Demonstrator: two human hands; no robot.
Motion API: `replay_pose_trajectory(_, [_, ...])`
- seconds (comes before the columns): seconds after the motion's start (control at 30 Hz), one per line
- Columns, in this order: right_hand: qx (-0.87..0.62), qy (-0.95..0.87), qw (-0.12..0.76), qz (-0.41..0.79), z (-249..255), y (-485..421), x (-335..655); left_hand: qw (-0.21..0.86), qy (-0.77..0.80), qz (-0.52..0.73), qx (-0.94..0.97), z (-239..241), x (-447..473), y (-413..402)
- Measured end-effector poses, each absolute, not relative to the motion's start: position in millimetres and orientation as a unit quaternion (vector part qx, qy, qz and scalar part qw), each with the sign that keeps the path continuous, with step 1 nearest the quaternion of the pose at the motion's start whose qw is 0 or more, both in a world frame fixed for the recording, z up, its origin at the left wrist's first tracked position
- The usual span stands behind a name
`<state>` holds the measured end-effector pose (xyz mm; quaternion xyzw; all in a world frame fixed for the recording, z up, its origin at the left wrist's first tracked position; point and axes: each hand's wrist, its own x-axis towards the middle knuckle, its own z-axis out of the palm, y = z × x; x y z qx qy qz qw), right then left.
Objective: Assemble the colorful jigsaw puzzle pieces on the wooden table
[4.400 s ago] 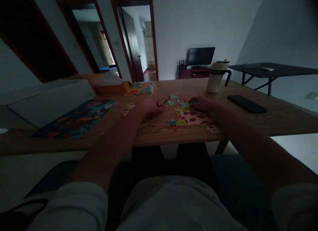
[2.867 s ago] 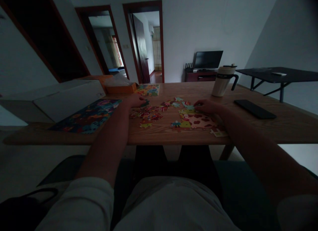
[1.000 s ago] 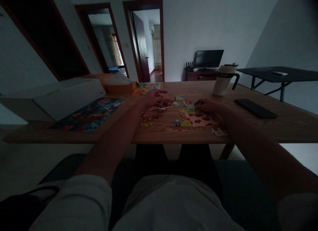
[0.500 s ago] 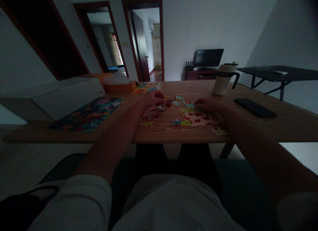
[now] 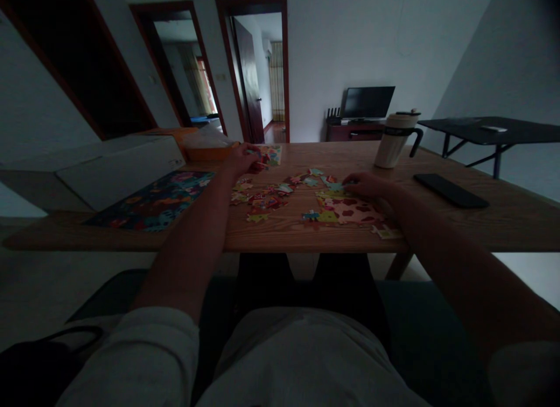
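Note:
My left hand [image 5: 245, 161] is closed, fingertips pinching a small puzzle piece [image 5: 261, 165] over the near edge of a colourful picture sheet [image 5: 274, 155]. Loose puzzle pieces [image 5: 266, 200] lie in a heap nearer me. Over at the right, my right hand [image 5: 364, 184] rests at the top edge of a partly joined puzzle [image 5: 350, 209] with a pink, brown-spotted section. Its fingers bend down onto the pieces there; whether they grip one is hidden. Several pale green pieces [image 5: 314, 175] lie between the two hands.
A lidded tumbler [image 5: 391, 141] with a black handle stands at the back right, with a black phone-like slab [image 5: 450, 190] in front of it. On the left are a dark floral sheet [image 5: 161, 200], a long white box [image 5: 118, 162] and an orange box [image 5: 210, 154].
My left hand has moved left and away from me, from the loose pieces to the picture sheet, carrying a piece. My right hand has stayed in place.

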<state>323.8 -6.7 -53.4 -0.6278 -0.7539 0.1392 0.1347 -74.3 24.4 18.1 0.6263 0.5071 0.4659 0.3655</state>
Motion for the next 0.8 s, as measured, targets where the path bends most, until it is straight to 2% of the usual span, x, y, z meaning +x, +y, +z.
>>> replay_pose_trajectory(0.37, [-0.63,-0.751,0.131,0.147,-46,-15,317,0.212,0.547,0.404,0.702,12,-88,39])
replay_pose_trajectory(0.8, [-0.618,-0.762,0.138,0.136,-53,-5,324,0.176,0.567,0.534,0.602,26,-93,32])
